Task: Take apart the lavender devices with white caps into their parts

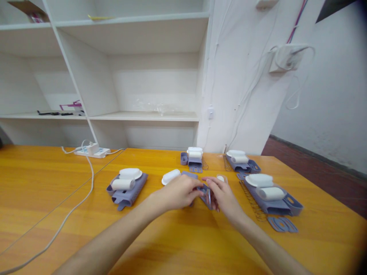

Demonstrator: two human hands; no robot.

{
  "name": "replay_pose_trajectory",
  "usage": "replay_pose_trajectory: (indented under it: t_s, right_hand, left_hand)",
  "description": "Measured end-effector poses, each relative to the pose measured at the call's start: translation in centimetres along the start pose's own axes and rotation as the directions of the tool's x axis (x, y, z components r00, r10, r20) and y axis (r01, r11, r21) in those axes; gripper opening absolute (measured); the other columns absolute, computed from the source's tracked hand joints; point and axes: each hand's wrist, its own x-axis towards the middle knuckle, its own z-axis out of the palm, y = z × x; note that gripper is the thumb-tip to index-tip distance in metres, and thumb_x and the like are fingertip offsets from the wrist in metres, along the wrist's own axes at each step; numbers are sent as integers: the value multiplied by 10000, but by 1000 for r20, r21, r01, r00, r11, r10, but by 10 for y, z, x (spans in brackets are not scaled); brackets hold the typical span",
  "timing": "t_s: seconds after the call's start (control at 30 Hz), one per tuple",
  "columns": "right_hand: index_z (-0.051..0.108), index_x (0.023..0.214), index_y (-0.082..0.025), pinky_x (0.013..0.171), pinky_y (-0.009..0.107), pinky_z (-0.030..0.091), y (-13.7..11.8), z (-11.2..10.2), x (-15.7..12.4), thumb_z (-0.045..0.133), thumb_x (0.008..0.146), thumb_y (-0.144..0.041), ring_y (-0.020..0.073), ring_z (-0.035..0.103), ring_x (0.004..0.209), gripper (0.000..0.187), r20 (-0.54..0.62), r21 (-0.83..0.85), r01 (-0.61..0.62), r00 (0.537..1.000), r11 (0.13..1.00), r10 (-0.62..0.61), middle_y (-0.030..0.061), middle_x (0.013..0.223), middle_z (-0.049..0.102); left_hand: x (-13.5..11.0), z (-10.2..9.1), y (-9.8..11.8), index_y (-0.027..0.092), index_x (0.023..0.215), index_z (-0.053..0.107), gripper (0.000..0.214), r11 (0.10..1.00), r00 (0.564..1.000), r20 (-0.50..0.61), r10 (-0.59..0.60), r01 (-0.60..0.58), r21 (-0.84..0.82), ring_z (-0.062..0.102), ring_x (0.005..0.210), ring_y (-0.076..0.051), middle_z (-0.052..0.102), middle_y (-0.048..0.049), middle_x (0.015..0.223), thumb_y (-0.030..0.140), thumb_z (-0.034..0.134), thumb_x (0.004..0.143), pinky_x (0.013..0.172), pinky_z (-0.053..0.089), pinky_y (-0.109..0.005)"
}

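Over the middle of the table, my left hand (pixel 183 191) and my right hand (pixel 222 195) face each other with fingers closed on a small grey-blue plastic part (pixel 205 196). The part is tilted, and my fingers cover much of it. Behind my left hand a grey-blue plastic housing (pixel 189 175) shows in part. A white oval lid (pixel 170 177) lies beside that hand. Just beyond my right hand is a small white piece (pixel 220 178), mostly hidden.
Similar grey-blue housings with white lids and white rolls stand at left (pixel 129 193), back (pixel 195 163), back right (pixel 239 164) and right (pixel 271 204). Flat grey-blue plates (pixel 282 224) and a wire coil (pixel 252 200) lie at right. A white cable (pixel 86 198) runs from a power strip (pixel 94 151).
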Motion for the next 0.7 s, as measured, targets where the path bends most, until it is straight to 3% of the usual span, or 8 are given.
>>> replay_pose_trajectory:
  t_s: [0.07,0.13,0.2,0.3,0.37,0.43,0.57,0.7]
  right_hand:
    - [599,1043,-162,364,205,357,-5,-6,-1,469,821,-471,109,466,389,402,4,-171,182,983,968,-184,-45,488,520]
    - [592,1099,-180,468,220,433,-11,-12,-4,487,836,-411,125,541,513,365,41,-330,355,931,875,-363,-18,581,569]
    - [581,1120,-189,563,236,474,-15,-18,-6,494,849,-371,138,587,619,337,45,-421,443,882,792,-469,9,676,611]
    - [574,1045,-190,657,261,507,-14,-20,-8,499,863,-349,146,620,695,253,-21,-455,444,861,772,-507,36,786,640]
    - [569,964,-197,711,276,515,-8,-19,-12,516,859,-318,152,627,753,169,28,-490,461,856,740,-515,42,845,645]
    - [560,940,-206,771,291,514,3,-15,-20,527,849,-262,160,624,835,112,166,-537,531,829,656,-535,45,912,644]
    - [548,1007,-208,907,310,479,25,-10,-40,523,827,-159,175,579,1028,188,400,-577,662,740,479,-541,64,1080,616]
    - [558,1033,-200,900,328,487,39,-5,-51,531,806,-123,194,581,1012,242,436,-640,656,739,400,-514,72,1091,613]
  left_hand:
    - [1,-7,-6,180,801,647,309,951,984,155,-84,125,-284,561,513,-133,646,-24,687,404,448,875,484,385,-224]
    - [2,-15,-15,172,913,623,350,814,917,380,-119,309,-491,534,448,-107,645,-31,714,478,465,853,437,390,-215]
    - [2,-22,-28,186,1072,548,394,697,884,437,-166,419,-582,541,463,-94,628,-21,733,489,525,820,453,429,-211]
    - [3,-26,-54,193,1136,475,452,653,893,196,-405,433,-622,544,499,-95,561,15,696,464,578,789,462,476,-220]
    - [3,-26,-75,184,1122,477,451,683,835,31,-549,470,-559,538,502,-101,518,31,655,431,606,768,440,486,-221]
    - [2,-26,-96,185,1136,473,450,719,764,-79,-641,561,-410,549,502,-108,529,24,658,395,612,763,432,487,-219]
    - [-2,-23,-126,202,1155,489,437,652,631,-247,-736,758,-6,617,537,-133,642,-40,828,374,588,766,498,501,-235]
    - [0,-17,-138,182,1111,557,394,564,575,-326,-751,814,138,667,839,-253,657,-135,1030,353,578,757,705,504,-314]
